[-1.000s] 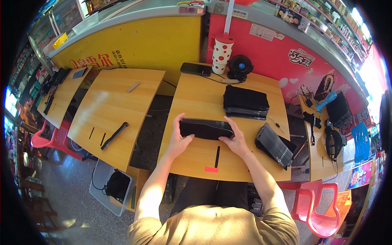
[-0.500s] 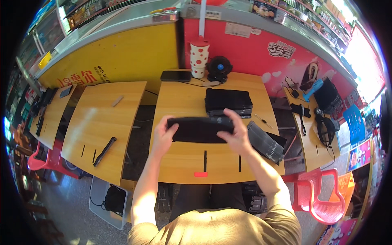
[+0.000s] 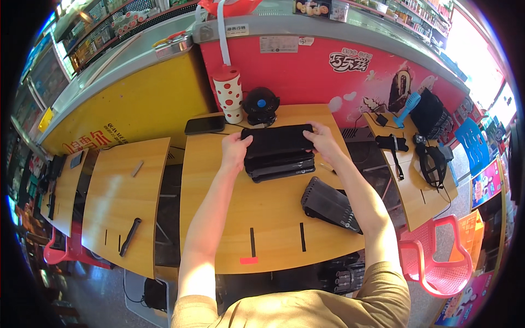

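Both my hands hold a flat, black, oblong piece, its exact kind unclear, by its two ends. It lies level at the top of a stack of similar black pieces at the table's far side. My left hand is closed on the left end, the thumb along the near edge. At the right end, my right hand pinches the corner. Dark grey, flat, ribbed-looking pieces lie fanned near my right forearm. A thin pen-like tool is partly hidden by that forearm.
On the wooden table are a black phone, a red-dotted tumbler and a small black fan. Black strips and a red tape piece mark its near side. A pink chair stands right.
Both hands have carried the black piece away from me, from above the table's middle onto the stack. The view has shifted, so the table appears further left and lower.
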A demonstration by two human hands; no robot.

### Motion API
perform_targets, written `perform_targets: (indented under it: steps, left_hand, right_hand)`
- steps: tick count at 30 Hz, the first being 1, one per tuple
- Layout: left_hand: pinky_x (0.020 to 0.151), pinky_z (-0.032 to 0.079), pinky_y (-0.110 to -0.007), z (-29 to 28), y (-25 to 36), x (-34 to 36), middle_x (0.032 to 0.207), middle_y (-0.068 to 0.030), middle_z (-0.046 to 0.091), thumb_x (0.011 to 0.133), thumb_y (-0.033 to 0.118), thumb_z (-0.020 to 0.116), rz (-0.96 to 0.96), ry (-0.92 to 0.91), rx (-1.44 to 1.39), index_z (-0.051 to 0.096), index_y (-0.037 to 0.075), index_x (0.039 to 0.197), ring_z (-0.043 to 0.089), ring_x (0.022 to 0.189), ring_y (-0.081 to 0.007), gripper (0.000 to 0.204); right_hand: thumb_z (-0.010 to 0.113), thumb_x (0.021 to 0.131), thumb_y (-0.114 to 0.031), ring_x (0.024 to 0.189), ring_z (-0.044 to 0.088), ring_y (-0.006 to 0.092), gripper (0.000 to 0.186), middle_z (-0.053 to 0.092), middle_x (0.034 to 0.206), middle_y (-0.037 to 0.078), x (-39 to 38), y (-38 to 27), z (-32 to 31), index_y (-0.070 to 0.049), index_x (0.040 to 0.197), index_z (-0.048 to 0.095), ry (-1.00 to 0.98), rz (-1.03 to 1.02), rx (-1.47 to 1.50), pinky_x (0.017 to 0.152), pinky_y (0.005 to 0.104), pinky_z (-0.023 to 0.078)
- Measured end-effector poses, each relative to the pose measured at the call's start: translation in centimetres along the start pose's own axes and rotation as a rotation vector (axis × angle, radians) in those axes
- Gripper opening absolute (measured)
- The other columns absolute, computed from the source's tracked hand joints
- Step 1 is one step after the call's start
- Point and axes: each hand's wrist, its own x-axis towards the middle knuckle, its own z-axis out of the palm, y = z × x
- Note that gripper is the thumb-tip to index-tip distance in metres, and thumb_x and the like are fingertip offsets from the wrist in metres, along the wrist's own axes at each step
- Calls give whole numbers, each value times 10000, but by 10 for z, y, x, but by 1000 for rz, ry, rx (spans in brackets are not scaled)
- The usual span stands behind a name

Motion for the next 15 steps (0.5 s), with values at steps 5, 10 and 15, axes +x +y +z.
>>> perform_targets:
  steps: [5, 10, 15]
  left_hand:
    - [691, 499, -272, -6, -19, 9, 886, -67, 711, 889, -17, 669, 77, 61, 96, 690, -81, 1045, 638, 760, -126, 170]
    - [704, 499, -242, -8, -27, 14, 908, -66, 716, 895, -19, 661, 168, 95, 424, 677, -74, 1124, 631, 758, -99, 235]
    - [671, 488, -348, -11, -34, 13, 751, -131, 680, 833, 84, 730, 292, 175, 586, 699, -46, 1079, 629, 668, -211, 279]
  right_hand:
    - [669, 935, -132, 642, 541, 111, 447, 558, 755, 32, 13, 22, -1, -9, 1349, 551, 2, -34, -219, 490, 269, 451]
    - [723, 870, -210, 853, 666, 267, 480, 676, 917, 188, 16, 22, -2, 15, 1279, 614, 69, -90, -536, 735, 387, 529]
    - [735, 849, -265, 1043, 660, 374, 500, 700, 1044, 231, 13, 22, 1, 9, 1257, 641, 88, -137, -651, 926, 422, 491]
